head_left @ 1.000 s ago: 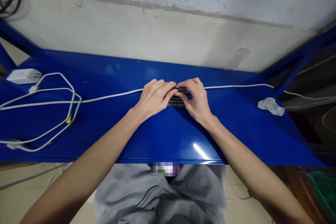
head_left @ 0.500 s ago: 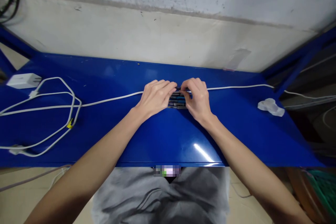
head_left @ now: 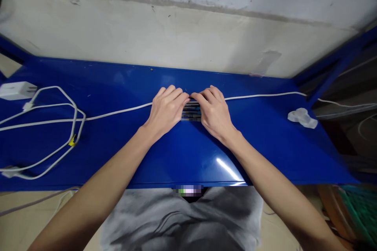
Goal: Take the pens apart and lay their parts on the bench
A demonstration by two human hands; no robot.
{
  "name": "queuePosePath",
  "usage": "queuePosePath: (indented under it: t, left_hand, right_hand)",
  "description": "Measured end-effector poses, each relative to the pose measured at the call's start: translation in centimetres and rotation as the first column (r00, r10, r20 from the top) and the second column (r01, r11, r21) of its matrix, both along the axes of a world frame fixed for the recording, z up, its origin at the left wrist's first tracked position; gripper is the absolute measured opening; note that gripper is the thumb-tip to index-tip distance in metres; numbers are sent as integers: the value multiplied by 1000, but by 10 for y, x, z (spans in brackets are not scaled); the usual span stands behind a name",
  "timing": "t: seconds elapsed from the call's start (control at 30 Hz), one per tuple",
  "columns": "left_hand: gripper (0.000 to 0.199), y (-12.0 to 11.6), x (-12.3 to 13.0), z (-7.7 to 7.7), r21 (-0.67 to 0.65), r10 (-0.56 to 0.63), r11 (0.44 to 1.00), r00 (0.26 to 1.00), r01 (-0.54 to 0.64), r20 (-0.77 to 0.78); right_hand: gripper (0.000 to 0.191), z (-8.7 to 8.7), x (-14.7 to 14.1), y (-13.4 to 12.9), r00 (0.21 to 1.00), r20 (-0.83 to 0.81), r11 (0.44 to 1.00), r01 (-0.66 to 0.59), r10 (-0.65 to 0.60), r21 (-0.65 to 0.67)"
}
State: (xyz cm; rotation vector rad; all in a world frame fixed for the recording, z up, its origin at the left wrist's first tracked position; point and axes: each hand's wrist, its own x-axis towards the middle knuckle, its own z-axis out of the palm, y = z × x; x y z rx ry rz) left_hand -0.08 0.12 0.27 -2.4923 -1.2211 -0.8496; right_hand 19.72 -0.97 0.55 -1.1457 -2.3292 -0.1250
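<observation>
A tight row of slim dark rods [head_left: 191, 111], flecked with blue, lies side by side on a blue metal bench [head_left: 188, 153], between the left hand [head_left: 166, 110] and right hand [head_left: 215, 113], both narrowly cupped, fingertips touching its ends.

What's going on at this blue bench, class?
A person is working at a blue metal bench with both hands. The left hand and right hand close in from either side on a small row of slim dark items, lying side by side; what they are is too small to tell. A white cable runs along the bench past the hands, and a white charger sits at the far left.
</observation>
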Motion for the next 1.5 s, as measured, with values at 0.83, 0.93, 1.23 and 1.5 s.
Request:
queuePosePath:
  t: [0.83, 0.93, 1.23, 1.5]
  left_hand:
    - [31, -4, 0, 1, -149, 31, 989, 947, 18, 320]
    - [26, -8, 7, 3, -169, 7, 983, 893, 78, 451]
    - [17, -20, 26, 1, -297, 7, 932, 809, 208, 588]
    - [13, -26, 24, 22, -582, 267, 789, 744, 197, 613]
  right_hand:
    - [21, 13, 4, -18, 808, -583, 991, 8, -85, -133]
    - [19, 18, -5, -25, 787, -617, 993, -87, 22, -76]
    - [19, 16, -17, -22, 753, -656, 989, -127, 50, -71]
    - [22, 30, 27, 7, 659, -749, 995, -15, -66, -102]
